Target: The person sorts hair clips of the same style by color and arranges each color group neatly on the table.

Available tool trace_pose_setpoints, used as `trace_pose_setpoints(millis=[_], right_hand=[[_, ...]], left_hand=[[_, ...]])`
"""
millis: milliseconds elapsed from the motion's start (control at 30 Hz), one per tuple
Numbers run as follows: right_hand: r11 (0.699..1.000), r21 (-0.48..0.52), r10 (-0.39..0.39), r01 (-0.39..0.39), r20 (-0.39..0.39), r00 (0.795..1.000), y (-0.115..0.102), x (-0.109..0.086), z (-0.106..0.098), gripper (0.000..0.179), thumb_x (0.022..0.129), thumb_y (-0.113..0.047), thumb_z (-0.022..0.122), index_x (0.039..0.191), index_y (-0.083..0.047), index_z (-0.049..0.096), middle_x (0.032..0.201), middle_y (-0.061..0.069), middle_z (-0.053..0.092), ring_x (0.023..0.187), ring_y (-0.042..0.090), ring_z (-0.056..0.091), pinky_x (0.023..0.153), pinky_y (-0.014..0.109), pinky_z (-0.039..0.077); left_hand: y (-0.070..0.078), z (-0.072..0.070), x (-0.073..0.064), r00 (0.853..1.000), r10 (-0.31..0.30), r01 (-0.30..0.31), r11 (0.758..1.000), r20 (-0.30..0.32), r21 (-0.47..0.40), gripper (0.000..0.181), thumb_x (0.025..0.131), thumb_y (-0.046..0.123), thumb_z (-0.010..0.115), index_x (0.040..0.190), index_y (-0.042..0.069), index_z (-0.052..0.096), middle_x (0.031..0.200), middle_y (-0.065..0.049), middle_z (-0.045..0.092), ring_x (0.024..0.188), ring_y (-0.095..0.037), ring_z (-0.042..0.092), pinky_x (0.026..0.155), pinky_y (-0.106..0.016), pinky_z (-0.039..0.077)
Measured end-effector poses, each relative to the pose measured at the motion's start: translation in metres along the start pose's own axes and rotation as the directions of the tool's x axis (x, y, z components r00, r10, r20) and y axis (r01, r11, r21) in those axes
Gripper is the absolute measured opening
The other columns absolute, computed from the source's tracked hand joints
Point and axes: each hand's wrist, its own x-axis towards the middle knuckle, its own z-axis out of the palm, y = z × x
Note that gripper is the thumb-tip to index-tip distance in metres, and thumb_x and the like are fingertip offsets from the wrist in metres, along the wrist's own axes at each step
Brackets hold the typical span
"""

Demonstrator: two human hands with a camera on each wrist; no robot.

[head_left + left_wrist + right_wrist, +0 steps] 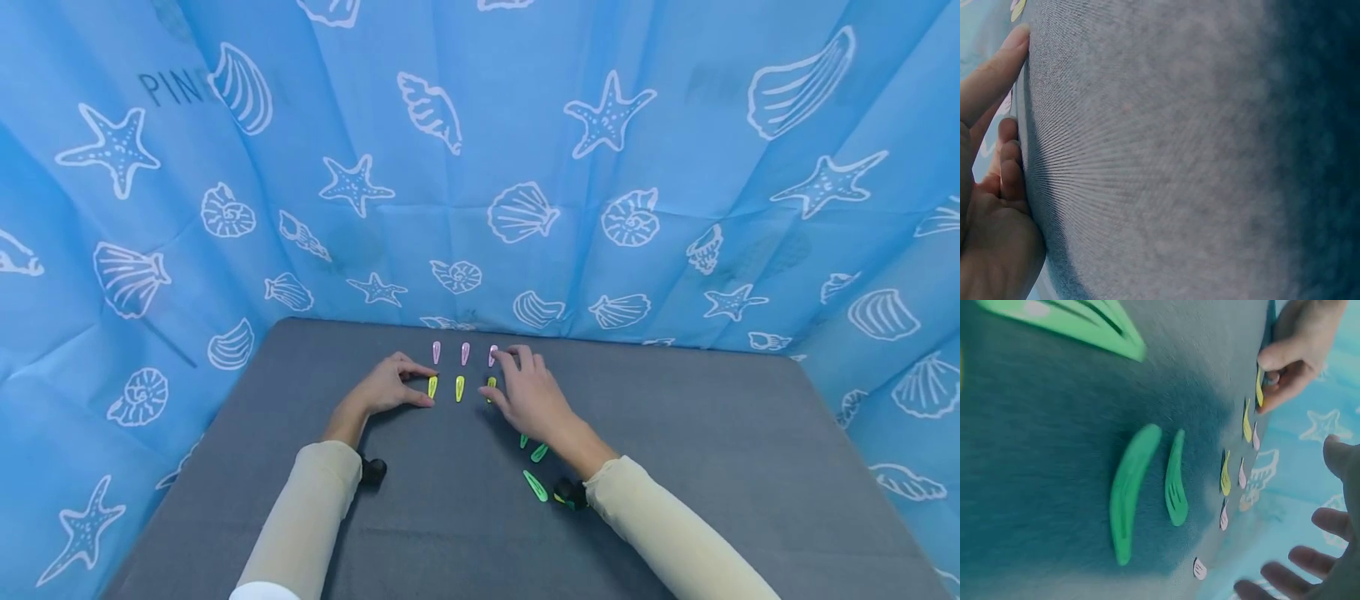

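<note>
Clip [432, 387], yel. teardrop, in L grip [390, 385] on woven grey cloth [690, 433].

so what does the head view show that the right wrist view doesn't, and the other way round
Only the head view: the beige sleeves on both arms, and dark lettering on the curtain.

Only the right wrist view: a fourth pink clip at the end of the row; the head view shows just three.

Both: the left grip pinching a yellow clip, the right grip, two more yellow clips, three pink clips, green clips, the grey tabletop and the blue curtain.
</note>
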Motion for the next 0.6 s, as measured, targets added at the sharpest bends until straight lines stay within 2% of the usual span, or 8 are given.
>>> trace_pose_setpoints(millis=[167,300,400,600], right_hand=[[0.998,-0.062,-0.009,0.013,0.061,0.998,0.002,-0.018,-0.001,0.077,0.096,-0.059,0.061,0.156,-0.015,0.040,0.164,0.020,0.029,0.149,0.045,0.031,0.117,0.063,0.033],[0.997,-0.077,-0.009,0.015,0.084,0.996,0.008,-0.032,-0.002,0.083,0.094,-0.065,0.059,0.159,-0.021,0.034,0.170,0.017,0.017,0.156,0.047,0.015,0.118,0.072,0.020],[0.996,-0.085,-0.017,0.024,0.075,0.997,0.014,-0.044,-0.004,0.085,0.093,-0.067,0.059,0.161,-0.022,0.032,0.171,0.016,0.013,0.157,0.048,0.011,0.117,0.075,0.016],[0.996,-0.091,-0.018,0.022,0.042,0.999,0.026,-0.069,-0.009,0.087,0.092,-0.065,0.063,0.160,-0.021,0.034,0.171,0.018,0.015,0.155,0.051,0.015,0.116,0.076,0.016]], left_hand=[[0.000,0.001,0.000,1.000,0.004,-0.004,1.000,-0.003,0.007,0.048,0.077,0.037,0.090,0.122,0.034,0.075,0.118,-0.004,0.054,0.107,-0.024,0.049,0.088,-0.039,0.040],[0.000,0.001,-0.001,1.000,0.006,-0.006,1.000,-0.002,0.003,0.047,0.077,0.036,0.090,0.122,0.034,0.075,0.119,-0.004,0.054,0.107,-0.024,0.049,0.089,-0.040,0.040],[0.000,0.001,-0.001,1.000,0.003,-0.003,1.000,0.002,-0.002,0.047,0.077,0.037,0.090,0.122,0.034,0.075,0.119,-0.004,0.054,0.108,-0.024,0.049,0.090,-0.041,0.040],[0.001,0.000,-0.002,1.000,0.006,-0.006,1.000,0.007,-0.013,0.048,0.078,0.036,0.090,0.123,0.034,0.075,0.120,-0.004,0.053,0.110,-0.025,0.048,0.090,-0.041,0.040]])
